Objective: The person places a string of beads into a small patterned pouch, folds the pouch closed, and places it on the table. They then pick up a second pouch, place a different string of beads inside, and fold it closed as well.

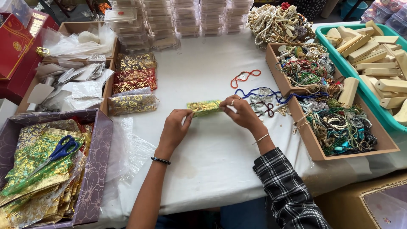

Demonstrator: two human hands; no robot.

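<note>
The left hand (175,127) has a bare forearm, and a thin bracelet of dark beads (160,160) sits at the wrist. The right hand (243,113) wears a ring (232,101) on one finger and a slim bangle (262,138) at the wrist. Further up begins a black-and-white checked sleeve (286,191).

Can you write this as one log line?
left hand: holds green-gold pouch | right hand: holds other end | surface: white table

Left hand (174,127), right hand (241,112) pinch ends of green-gold pouch (205,107) above white table (203,169).
</note>
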